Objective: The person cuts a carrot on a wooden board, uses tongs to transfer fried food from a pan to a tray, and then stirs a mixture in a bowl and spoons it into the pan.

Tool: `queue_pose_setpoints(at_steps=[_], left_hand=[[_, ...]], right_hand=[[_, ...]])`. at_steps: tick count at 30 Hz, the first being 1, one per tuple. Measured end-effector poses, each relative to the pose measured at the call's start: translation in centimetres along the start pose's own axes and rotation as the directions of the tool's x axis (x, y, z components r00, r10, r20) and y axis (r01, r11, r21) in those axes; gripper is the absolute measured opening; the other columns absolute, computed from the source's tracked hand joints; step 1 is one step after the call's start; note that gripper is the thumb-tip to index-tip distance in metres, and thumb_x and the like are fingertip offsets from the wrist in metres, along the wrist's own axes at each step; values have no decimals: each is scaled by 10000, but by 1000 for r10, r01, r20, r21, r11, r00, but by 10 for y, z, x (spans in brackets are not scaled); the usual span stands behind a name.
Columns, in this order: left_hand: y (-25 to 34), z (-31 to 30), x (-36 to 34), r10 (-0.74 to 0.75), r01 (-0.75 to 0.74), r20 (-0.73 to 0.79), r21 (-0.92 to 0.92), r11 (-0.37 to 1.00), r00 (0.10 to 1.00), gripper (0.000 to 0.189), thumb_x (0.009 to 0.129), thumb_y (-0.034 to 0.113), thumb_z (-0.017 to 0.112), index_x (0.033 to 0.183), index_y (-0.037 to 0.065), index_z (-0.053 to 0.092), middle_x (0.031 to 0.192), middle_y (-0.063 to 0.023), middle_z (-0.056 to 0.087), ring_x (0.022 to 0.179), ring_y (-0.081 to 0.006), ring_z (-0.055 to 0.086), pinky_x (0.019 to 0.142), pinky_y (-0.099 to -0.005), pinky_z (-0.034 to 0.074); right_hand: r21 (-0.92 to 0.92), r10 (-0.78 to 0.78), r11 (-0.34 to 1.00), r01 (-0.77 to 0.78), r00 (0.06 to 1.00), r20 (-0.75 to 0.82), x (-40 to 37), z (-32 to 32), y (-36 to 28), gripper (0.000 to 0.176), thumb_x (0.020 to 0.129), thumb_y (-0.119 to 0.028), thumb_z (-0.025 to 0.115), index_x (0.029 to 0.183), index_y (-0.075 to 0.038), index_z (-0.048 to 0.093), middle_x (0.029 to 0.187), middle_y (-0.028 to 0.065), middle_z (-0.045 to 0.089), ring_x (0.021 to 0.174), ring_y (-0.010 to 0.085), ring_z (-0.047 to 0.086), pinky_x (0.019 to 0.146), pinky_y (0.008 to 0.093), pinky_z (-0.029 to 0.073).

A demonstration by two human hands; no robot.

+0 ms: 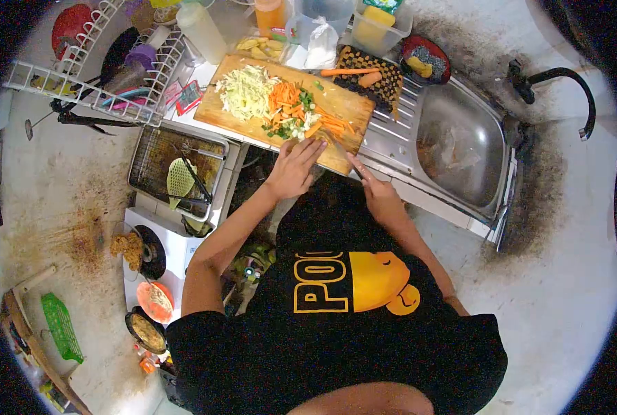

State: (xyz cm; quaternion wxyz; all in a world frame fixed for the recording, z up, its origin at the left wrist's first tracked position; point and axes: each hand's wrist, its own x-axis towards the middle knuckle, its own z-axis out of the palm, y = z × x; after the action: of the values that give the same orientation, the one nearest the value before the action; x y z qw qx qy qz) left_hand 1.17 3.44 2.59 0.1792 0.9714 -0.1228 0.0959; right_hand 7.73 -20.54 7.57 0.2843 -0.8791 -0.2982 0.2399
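Observation:
My right hand (pixel 383 199) is closed around the handle of a knife (pixel 338 146), whose blade points up and left over the wooden cutting board (pixel 350 114). Close to the blade, my left hand (pixel 294 169) lies at the board's near edge, fingers bent together and pressing down; whatever is under them is hidden. Just beyond the fingertips are cut carrot sticks (pixel 334 124) and chopped green onion (pixel 277 129). Shredded carrot (pixel 285 97) forms a heap mid-board, beside a larger pile of pale shredded cabbage (pixel 245 93).
A whole carrot (pixel 350 71) lies on a dark patterned mat (pixel 384 86) behind the board. To the right are a steel sink (pixel 471 124) and black faucet (pixel 564 72). A white dish rack (pixel 101 97), a wire-basket tray (pixel 142 162) and a stove (pixel 180 242) stand left.

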Motion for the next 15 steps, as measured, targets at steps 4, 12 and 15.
queue_pose_setpoints(at_steps=[4, 12, 15], left_hand=[[-1, 1, 2, -12, 13, 16, -16, 1000, 1000, 832, 661, 155, 583, 1443, 77, 312, 1424, -98, 389, 1282, -274, 370, 1045, -505, 248], [-1, 0, 1, -1, 1, 40, -1, 1000, 999, 842, 673, 193, 604, 1447, 75, 295, 1445, -99, 367, 1286, -279, 362, 1054, -501, 246], [-1, 1, 2, -12, 11, 57, 9, 1000, 998, 842, 679, 201, 609, 1448, 76, 290, 1447, -96, 363, 1291, -276, 359, 1059, -503, 242]], right_hand=[[-77, 53, 996, -51, 998, 19, -6, -5, -9, 619, 937, -93, 468, 1444, -381, 259, 735, 263, 626, 717, 432, 641, 657, 520, 516], [-173, 88, 982, -79, 995, 42, 0, 1, -15, 641, 917, -69, 448, 1442, -385, 261, 699, 244, 623, 665, 430, 636, 607, 511, 527], [-85, 95, 993, -87, 991, 90, 7, -4, -12, 635, 923, -72, 458, 1455, -349, 250, 879, 274, 625, 804, 431, 633, 727, 476, 527]])
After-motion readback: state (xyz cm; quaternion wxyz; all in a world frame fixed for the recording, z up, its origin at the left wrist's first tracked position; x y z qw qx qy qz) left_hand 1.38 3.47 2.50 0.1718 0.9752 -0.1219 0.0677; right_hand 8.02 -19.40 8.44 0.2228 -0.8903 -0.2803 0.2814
